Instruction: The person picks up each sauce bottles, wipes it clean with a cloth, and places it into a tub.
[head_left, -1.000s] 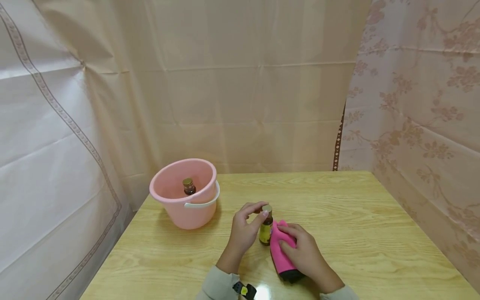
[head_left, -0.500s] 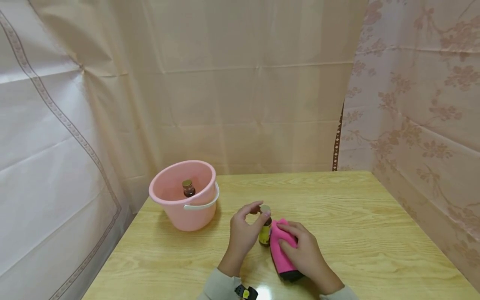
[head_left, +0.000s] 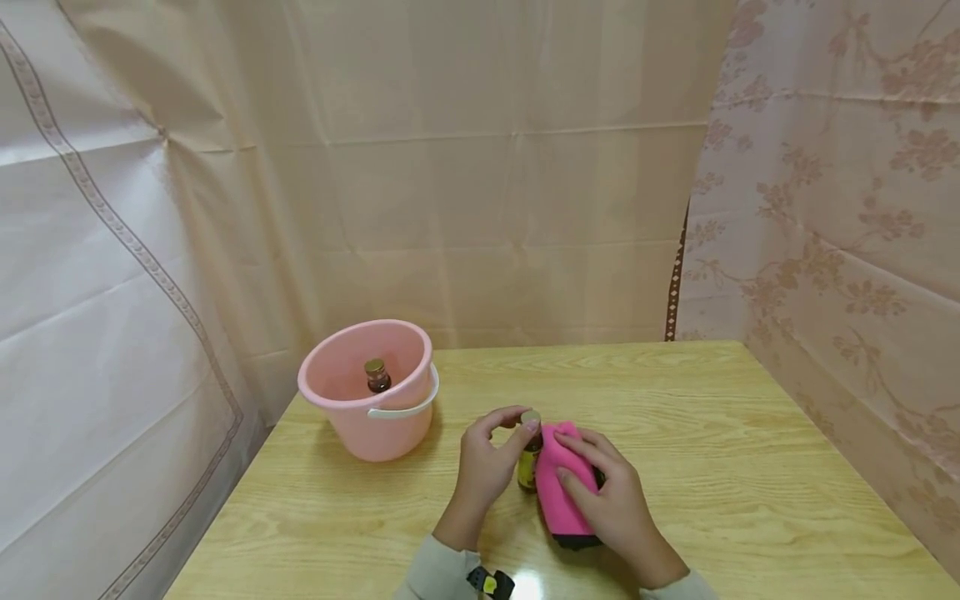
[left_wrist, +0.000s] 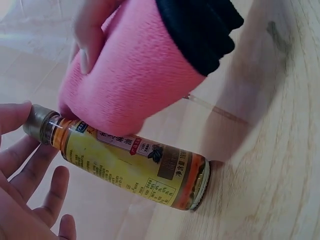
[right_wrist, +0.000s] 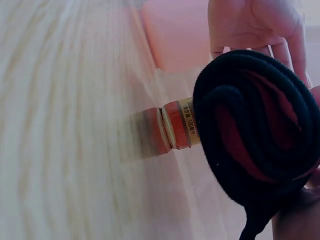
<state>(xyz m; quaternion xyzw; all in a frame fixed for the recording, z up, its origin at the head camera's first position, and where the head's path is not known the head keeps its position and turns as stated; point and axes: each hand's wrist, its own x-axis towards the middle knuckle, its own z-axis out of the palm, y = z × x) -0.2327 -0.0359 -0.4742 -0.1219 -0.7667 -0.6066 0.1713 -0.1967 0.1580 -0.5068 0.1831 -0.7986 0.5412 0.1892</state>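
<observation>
A small glass bottle (head_left: 527,471) with a yellow label stands upright on the table. My left hand (head_left: 482,471) pinches its gold-coloured cap (left_wrist: 37,123) between thumb and fingers. In my right hand (head_left: 621,500) is a bunched pink cloth (head_left: 558,487) with a black edge, held against the right side of the bottle. Seen from the left wrist, the cloth (left_wrist: 135,75) covers part of the bottle's neck and label (left_wrist: 125,165). The right wrist view shows the rolled black edge (right_wrist: 210,150) of the cloth, which hides most of the bottle behind it.
A pink bucket (head_left: 375,429) with a white handle (head_left: 405,410) stands at the left of the wooden table (head_left: 720,450). Inside it is a dark bottle (head_left: 378,379) with a gold cap. Curtains (head_left: 495,192) hang behind and on both sides.
The cloth and my right hand have moved up along the bottle, toward its neck. My left hand has stayed at the cap with only a slight shift. The bucket has not moved.
</observation>
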